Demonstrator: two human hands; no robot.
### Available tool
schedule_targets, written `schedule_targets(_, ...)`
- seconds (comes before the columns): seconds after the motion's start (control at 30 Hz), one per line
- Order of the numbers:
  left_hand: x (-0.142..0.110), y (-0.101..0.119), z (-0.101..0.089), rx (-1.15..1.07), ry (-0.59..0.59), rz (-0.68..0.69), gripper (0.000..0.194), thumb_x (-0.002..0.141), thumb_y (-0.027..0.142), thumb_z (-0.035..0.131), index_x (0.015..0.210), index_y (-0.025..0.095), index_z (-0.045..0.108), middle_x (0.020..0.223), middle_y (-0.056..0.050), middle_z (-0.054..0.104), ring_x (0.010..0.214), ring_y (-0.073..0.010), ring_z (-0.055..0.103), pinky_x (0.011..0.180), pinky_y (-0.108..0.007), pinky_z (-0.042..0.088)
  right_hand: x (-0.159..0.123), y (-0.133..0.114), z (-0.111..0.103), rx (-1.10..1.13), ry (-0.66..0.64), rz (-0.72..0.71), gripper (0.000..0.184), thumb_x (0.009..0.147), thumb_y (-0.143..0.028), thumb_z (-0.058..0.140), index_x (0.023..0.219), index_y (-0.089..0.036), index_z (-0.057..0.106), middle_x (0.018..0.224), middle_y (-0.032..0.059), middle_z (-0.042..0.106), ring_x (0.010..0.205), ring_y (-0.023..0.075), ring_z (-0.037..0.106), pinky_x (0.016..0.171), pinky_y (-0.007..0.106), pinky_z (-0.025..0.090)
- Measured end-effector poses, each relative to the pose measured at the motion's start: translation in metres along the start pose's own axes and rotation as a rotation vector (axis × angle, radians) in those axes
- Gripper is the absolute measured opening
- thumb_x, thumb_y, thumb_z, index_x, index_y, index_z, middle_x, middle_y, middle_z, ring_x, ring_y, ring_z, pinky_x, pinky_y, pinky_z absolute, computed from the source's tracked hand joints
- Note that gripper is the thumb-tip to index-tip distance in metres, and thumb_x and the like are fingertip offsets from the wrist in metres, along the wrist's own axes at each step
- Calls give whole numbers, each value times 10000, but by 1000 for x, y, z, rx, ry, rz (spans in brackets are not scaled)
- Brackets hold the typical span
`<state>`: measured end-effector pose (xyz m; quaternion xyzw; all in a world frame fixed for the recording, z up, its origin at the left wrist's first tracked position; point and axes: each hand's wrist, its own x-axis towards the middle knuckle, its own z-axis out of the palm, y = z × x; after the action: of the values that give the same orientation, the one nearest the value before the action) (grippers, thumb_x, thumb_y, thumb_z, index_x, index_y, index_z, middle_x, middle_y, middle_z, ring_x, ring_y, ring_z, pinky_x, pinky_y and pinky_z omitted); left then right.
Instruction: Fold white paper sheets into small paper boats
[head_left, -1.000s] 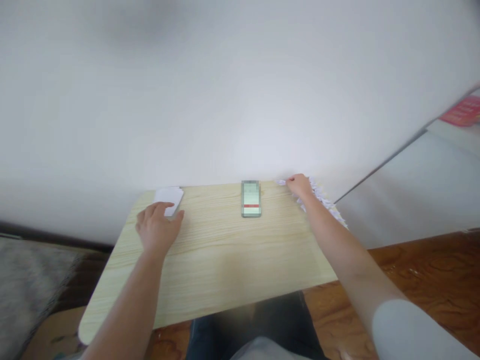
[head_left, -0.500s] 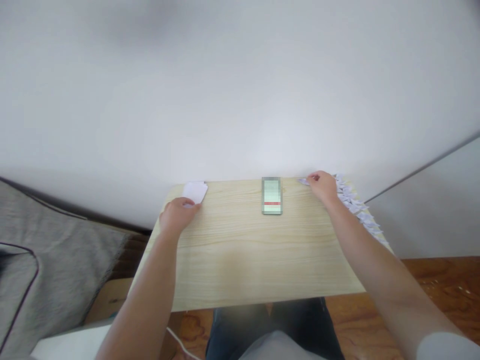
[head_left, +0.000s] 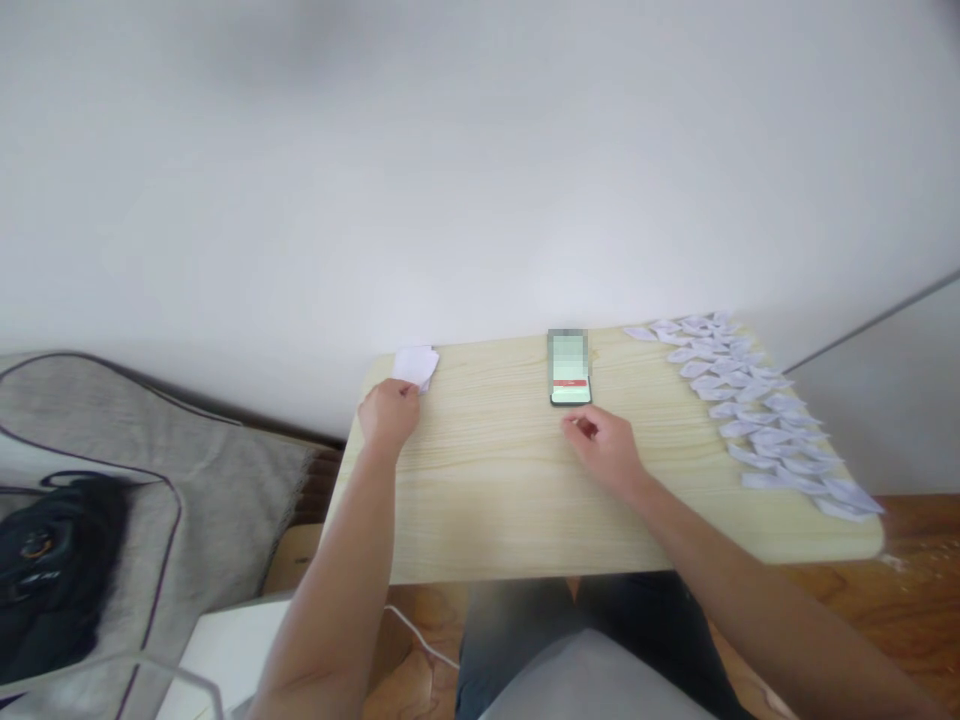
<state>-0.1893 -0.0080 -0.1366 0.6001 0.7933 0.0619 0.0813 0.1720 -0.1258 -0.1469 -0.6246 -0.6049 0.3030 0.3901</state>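
Paper [head_left: 411,365] lay just beyond my left hand [head_left: 388,414], its near edge pinched | my right hand [head_left: 609,452] curled nearly closed, contents unclear | folds [head_left: 780,440] lay to its right | I judged paper light, limp, easily creased, best taken by one edge

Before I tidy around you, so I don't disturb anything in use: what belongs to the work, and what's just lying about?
Likely the work:
white paper stack, at the left hand
folded white papers on the table

Seemingly just lying about:
phone, though possibly in use
dark bundle
grey cloth
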Motion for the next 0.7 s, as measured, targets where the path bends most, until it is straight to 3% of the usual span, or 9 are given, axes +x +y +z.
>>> schedule_targets(0.4,1,-1,6,-83,-11,-52,391,982,379,661,1309,166,631,1325,-106,643,1142,-265,663,943,-456,591,-13,7,20,-77,-81,-80,171,914,-348,618,884,-256,759,694,-2,707,667,193,637,708,328,452)
schedule_targets(0.7,14,-3,-2,-111,-172,-20,406,971,384,674,1304,155,638,1327,-100,644,1139,-278,663,929,-450,595,-15,10,21,-111,-74,-112,173,931,-338,611,888,-246,751,689,-2,690,678,193,626,720,327,431)
